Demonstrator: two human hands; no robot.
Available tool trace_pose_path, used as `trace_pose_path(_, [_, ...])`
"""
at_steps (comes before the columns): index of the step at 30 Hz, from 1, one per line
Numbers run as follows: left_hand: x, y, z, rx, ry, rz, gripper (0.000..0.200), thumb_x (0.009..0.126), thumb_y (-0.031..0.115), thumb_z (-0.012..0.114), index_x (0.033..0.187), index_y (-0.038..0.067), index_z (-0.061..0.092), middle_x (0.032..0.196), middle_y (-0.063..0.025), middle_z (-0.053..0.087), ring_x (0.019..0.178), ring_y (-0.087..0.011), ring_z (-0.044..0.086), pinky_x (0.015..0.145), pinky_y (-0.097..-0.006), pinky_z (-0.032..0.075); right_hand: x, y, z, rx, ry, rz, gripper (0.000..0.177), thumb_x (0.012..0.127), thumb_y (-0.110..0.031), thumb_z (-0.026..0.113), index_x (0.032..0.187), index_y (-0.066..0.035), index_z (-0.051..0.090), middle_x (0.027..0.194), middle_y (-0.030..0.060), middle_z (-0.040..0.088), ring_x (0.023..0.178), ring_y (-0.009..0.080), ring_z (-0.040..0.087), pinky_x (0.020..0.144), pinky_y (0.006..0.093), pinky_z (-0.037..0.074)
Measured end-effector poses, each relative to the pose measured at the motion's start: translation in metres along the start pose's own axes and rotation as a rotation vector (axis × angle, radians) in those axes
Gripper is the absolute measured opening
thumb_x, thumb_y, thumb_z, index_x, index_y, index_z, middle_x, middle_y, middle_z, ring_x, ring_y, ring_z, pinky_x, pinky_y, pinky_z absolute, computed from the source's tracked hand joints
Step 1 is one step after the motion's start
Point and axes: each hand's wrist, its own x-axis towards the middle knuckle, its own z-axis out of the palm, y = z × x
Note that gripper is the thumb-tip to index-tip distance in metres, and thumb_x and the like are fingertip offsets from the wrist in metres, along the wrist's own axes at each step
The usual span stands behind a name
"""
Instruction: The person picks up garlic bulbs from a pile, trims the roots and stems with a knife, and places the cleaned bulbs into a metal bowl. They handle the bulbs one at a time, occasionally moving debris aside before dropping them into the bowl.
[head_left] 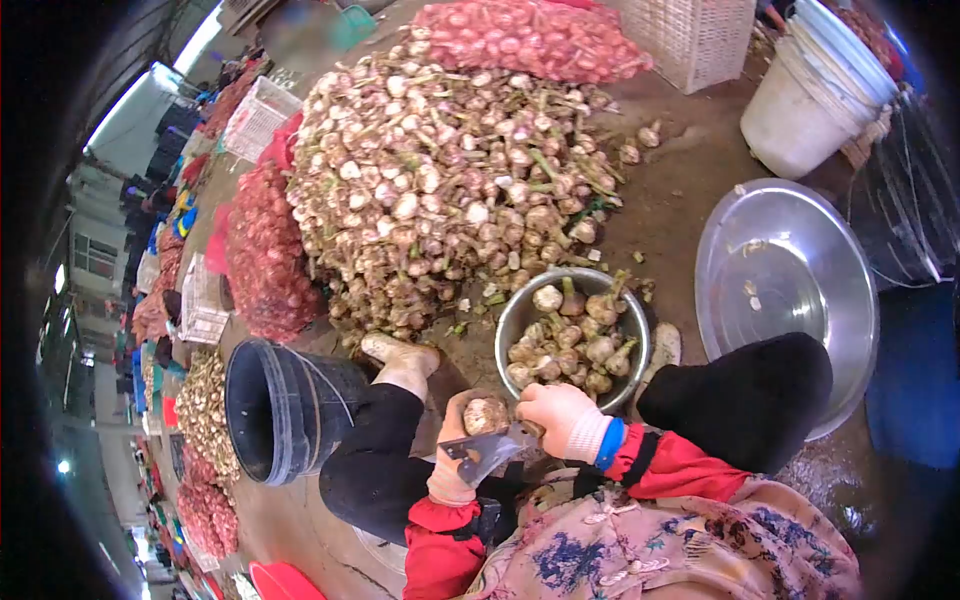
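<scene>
A garlic bulb (486, 416) rests in my left hand (455, 430), whose fingers curl round it. My right hand (565, 418) is closed on the handle of a knife, and the flat metal blade (488, 452) lies just below the bulb, across my left palm. Both hands wear pale coverings with knitted cuffs. Just beyond them, a steel bowl (508, 318) holds several garlic bulbs (573, 345), some with short stems. The blade partly hides my left palm.
Beyond the bowl lies a large garlic heap (430, 180), with red net sacks (265, 255) beside it. A black bucket (300, 410) stands left; a wide metal basin (780, 270) and white buckets (805, 105) stand right. A white crate (695, 40) is at the back.
</scene>
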Motion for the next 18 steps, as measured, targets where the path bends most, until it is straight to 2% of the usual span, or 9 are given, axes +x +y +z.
trace_pose_path(4, [-0.005, -0.014, 0.002, 0.181, -0.038, 0.068, 0.063, 0.067, 0.016, 0.084, 0.116, 0.005, 0.046, 0.096, -0.0065, 0.061, 0.087, -0.0138, 0.060, 0.077, -0.0287, 0.051, 0.003, 0.008, 0.012, -0.052, 0.004, -0.015, 0.022, 0.066, -0.006, 0.061, 0.088, -0.008, 0.060, 0.095, 0.0135, 0.058, 0.089, 0.0347, 0.060, 0.075, 0.0450, 0.048])
trace_pose_path(6, [-0.005, -0.019, 0.009, -0.051, -0.023, 0.019, 0.062, 0.067, 0.013, 0.082, 0.115, 0.003, 0.044, 0.096, -0.0067, 0.060, 0.085, -0.0138, 0.059, 0.076, -0.0281, 0.050, 0.005, 0.009, 0.012, -0.086, -0.013, -0.022, 0.021, 0.066, -0.006, 0.061, 0.087, -0.007, 0.059, 0.095, 0.0138, 0.058, 0.089, 0.0345, 0.060, 0.074, 0.0439, 0.048])
trace_pose_path(9, [-0.005, -0.021, 0.013, -0.198, 0.005, -0.008, 0.060, 0.069, 0.010, 0.081, 0.114, 0.002, 0.043, 0.095, -0.0075, 0.059, 0.085, -0.0144, 0.059, 0.075, -0.0276, 0.050, 0.009, 0.021, 0.023, -0.063, 0.061, -0.026, 0.021, 0.066, -0.006, 0.062, 0.087, -0.007, 0.059, 0.094, 0.0134, 0.058, 0.087, 0.0345, 0.060, 0.073, 0.0436, 0.049])
trace_pose_path(10, [-0.005, -0.020, 0.016, -0.196, 0.002, -0.005, 0.060, 0.069, 0.010, 0.081, 0.114, 0.002, 0.043, 0.095, -0.0075, 0.059, 0.085, -0.0144, 0.059, 0.075, -0.0276, 0.050, 0.011, 0.025, 0.024, -0.055, 0.059, -0.019, 0.020, 0.067, -0.007, 0.061, 0.086, -0.006, 0.058, 0.091, 0.0149, 0.057, 0.087, 0.0355, 0.060, 0.072, 0.0449, 0.049])
trace_pose_path(14, [-0.002, -0.009, 0.030, -0.608, 0.111, -0.145, 0.057, 0.069, 0.007, 0.078, 0.113, 0.002, 0.043, 0.093, -0.0082, 0.059, 0.077, -0.0156, 0.059, 0.072, -0.0284, 0.050, 0.015, 0.040, 0.042, 0.022, 0.138, -0.017, 0.011, 0.070, -0.007, 0.058, 0.080, -0.003, 0.055, 0.089, 0.0191, 0.056, 0.087, 0.0385, 0.058, 0.071, 0.0475, 0.048])
trace_pose_path(15, [0.000, -0.037, 0.027, -0.481, 0.144, -0.077, 0.056, 0.068, 0.010, 0.079, 0.112, 0.004, 0.044, 0.091, -0.0076, 0.058, 0.076, -0.0157, 0.059, 0.070, -0.0287, 0.050, 0.018, 0.050, 0.056, 0.074, 0.227, -0.093, 0.014, 0.070, -0.007, 0.058, 0.083, -0.003, 0.057, 0.091, 0.0190, 0.056, 0.087, 0.0389, 0.058, 0.072, 0.0470, 0.048])
trace_pose_path(16, [-0.001, -0.023, 0.029, -0.460, 0.120, -0.049, 0.056, 0.068, 0.014, 0.081, 0.111, 0.003, 0.046, 0.090, -0.0070, 0.058, 0.076, -0.0155, 0.058, 0.068, -0.0296, 0.050, 0.016, 0.036, 0.037, 0.090, 0.176, -0.041, 0.021, 0.065, -0.007, 0.061, 0.086, -0.004, 0.058, 0.093, 0.0190, 0.056, 0.089, 0.0393, 0.057, 0.075, 0.0466, 0.048])
trace_pose_path(17, [0.001, -0.023, 0.024, 0.122, 0.120, 0.233, 0.048, 0.075, 0.009, 0.073, 0.112, 0.003, 0.043, 0.091, -0.0077, 0.058, 0.078, -0.0173, 0.060, 0.070, -0.0318, 0.053, 0.018, 0.034, 0.030, 0.091, 0.163, -0.077, 0.031, 0.060, -0.008, 0.065, 0.091, -0.004, 0.060, 0.094, 0.0187, 0.056, 0.092, 0.0399, 0.056, 0.078, 0.0458, 0.048])
trace_pose_path(18, [0.004, -0.043, 0.027, -0.108, 0.137, 0.122, 0.056, 0.067, 0.009, 0.080, 0.110, 0.004, 0.044, 0.090, -0.0053, 0.057, 0.079, -0.0142, 0.058, 0.072, -0.0298, 0.051, 0.020, 0.032, 0.029, 0.225, 0.284, -0.162, 0.037, 0.057, -0.009, 0.067, 0.094, -0.004, 0.061, 0.100, 0.0190, 0.056, 0.095, 0.0401, 0.056, 0.081, 0.0438, 0.048])
